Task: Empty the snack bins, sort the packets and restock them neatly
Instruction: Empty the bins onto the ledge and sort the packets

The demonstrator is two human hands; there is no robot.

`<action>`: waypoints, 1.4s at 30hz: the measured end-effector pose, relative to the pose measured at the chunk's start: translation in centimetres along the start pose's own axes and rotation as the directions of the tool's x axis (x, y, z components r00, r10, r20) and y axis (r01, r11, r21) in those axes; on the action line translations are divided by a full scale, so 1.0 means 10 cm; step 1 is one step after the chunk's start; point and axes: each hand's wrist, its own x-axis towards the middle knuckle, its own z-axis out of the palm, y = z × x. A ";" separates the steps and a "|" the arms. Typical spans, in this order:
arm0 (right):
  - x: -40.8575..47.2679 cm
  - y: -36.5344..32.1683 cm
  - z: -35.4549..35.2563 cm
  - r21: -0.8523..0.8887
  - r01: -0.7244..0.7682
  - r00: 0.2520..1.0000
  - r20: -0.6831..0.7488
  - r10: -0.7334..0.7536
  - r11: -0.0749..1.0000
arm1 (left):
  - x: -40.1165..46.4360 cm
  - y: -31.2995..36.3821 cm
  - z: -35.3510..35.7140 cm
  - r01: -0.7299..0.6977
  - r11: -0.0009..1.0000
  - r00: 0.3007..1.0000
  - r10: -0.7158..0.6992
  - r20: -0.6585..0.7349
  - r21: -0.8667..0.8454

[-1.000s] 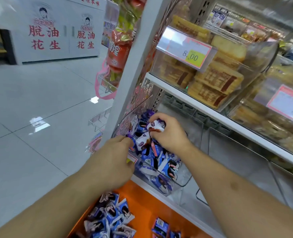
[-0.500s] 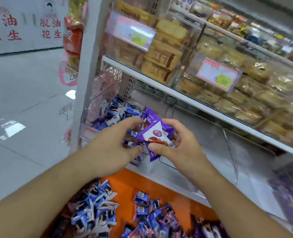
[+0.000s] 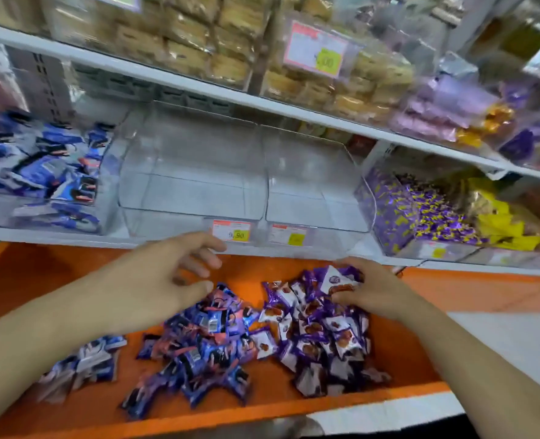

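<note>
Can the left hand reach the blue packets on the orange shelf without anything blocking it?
Probably yes: the left hand hovers open just above the blue packets, and nothing lies between them.

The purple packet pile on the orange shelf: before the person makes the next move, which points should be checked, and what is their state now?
1. Purple packet pile apart from the blue packet pile: not ok, their edges touch in the middle.
2. Two clear bins emptied: ok, no packets show inside.
3. Right hand has let go of the purple packet: cannot tell, its fingers lie on it.
4. Left hand free: ok, open above the blue pile, holding nothing.
5. Left bin emptied: not ok, blue packets remain in it.
6. Price tags on the clear bins: ok, both in place.
</note>
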 end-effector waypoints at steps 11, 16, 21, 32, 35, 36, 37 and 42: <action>0.23 0.11 0.01 0.014 0.063 0.994 -0.085 -0.062 0.998 | 0.02 -0.03 0.17 0.041 0.962 0.999 -0.038 -0.016 0.269; 0.07 -0.49 0.26 0.093 0.243 0.970 -0.025 -0.242 0.965 | 0.00 -0.12 -0.12 0.106 0.937 0.994 -0.093 -0.055 0.332; -0.04 -1.30 0.50 0.164 0.365 0.925 0.048 -0.377 0.916 | -0.14 -0.31 -0.67 0.152 0.928 0.984 -0.109 -0.142 0.341; 0.48 -3.96 1.06 0.177 0.718 0.681 0.022 -0.732 0.674 | -0.60 -1.30 -1.86 0.488 0.836 0.786 -0.297 -0.542 0.251; 0.89 -4.57 1.41 0.035 0.771 0.624 0.159 -0.765 0.636 | -0.67 -1.46 -1.99 0.557 0.804 0.747 -0.375 -0.549 0.208; 1.03 -4.73 1.53 0.012 0.779 0.611 0.208 -0.764 0.626 | -0.68 -1.49 -2.01 0.565 0.798 0.748 -0.386 -0.540 0.212; 1.17 -4.87 1.63 -0.001 0.778 0.607 0.258 -0.752 0.628 | -0.69 -1.52 -2.03 0.568 0.795 0.749 -0.391 -0.535 0.213; 1.64 -5.32 1.98 -0.116 0.758 0.628 0.398 -0.669 0.642 | -0.70 -1.60 -2.08 0.551 0.811 0.751 -0.378 -0.541 0.198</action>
